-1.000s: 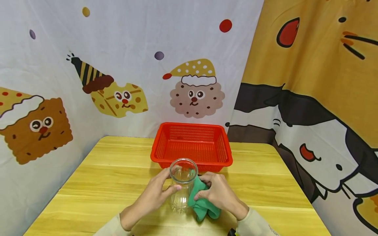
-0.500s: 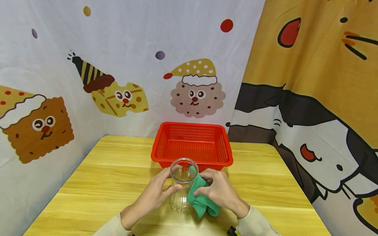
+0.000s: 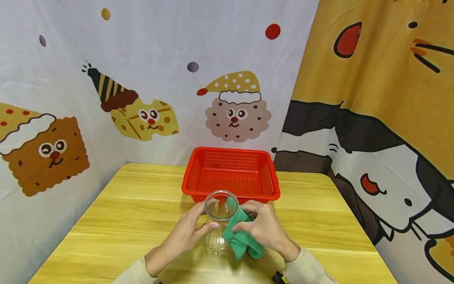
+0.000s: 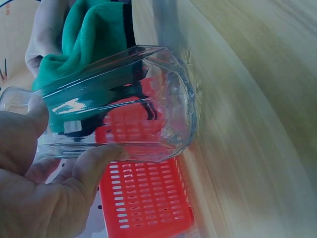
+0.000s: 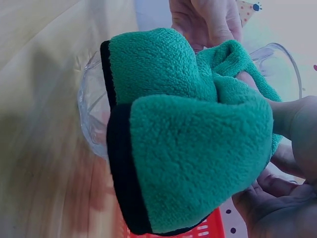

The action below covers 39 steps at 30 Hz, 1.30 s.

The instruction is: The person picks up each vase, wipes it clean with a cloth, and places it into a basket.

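A clear glass vase [image 3: 217,234] with a round rim stands upright on the table, its lower body faceted in the left wrist view. My left hand [image 3: 188,227] grips it from the left, thumb in front and fingers behind. On the other side, my right hand [image 3: 264,228] pinches a fluffy green cloth [image 3: 242,240] and holds it against the vase's right side. The cloth [image 5: 198,153] has a dark edging and hangs in loose folds, covering much of the vase in the right wrist view. Some right fingertips are hidden behind the cloth.
A red perforated plastic basket [image 3: 230,177] sits just behind the vase at the back of the wooden table [image 3: 142,205]. A small black and yellow object [image 3: 278,277] lies by the right sleeve. Curtains with cartoon prints [image 3: 159,79] close off the back and sides.
My right hand and the cloth have shifted slightly upward along the vase, the cloth's hanging end rising with them. My left hand and the vase have stayed nearly in place.
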Tool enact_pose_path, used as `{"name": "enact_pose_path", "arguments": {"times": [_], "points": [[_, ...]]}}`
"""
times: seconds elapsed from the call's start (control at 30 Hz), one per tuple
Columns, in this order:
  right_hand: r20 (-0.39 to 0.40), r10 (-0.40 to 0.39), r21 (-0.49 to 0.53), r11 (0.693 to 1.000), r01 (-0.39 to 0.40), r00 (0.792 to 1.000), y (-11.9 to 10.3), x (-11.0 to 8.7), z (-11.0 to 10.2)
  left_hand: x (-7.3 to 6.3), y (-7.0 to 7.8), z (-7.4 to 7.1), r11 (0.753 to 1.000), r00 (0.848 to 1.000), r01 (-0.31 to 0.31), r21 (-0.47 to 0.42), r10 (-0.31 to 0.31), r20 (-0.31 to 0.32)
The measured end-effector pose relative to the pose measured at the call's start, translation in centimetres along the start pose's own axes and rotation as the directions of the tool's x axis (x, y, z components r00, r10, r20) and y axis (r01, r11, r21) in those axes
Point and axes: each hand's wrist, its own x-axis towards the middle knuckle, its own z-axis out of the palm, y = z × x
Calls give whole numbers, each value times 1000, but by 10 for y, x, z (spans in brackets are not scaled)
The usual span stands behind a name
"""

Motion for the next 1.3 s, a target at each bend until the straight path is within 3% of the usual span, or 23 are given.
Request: {"name": "enact_pose_path", "arguments": {"times": [0.7, 0.87, 1.3], "points": [[-41, -18, 125, 992, 23, 999, 1, -3, -3, -1, 1, 1, 1000, 1000, -11, -14, 11, 3], [-40, -20, 111, 993, 25, 999, 1, -3, -3, 0, 1, 1, 1000, 1000, -4, -16, 4, 3], [-37, -119, -4, 993, 119, 992, -1, -2, 0, -1, 3, -2, 1000, 1000, 17, -21, -17, 6]]}}
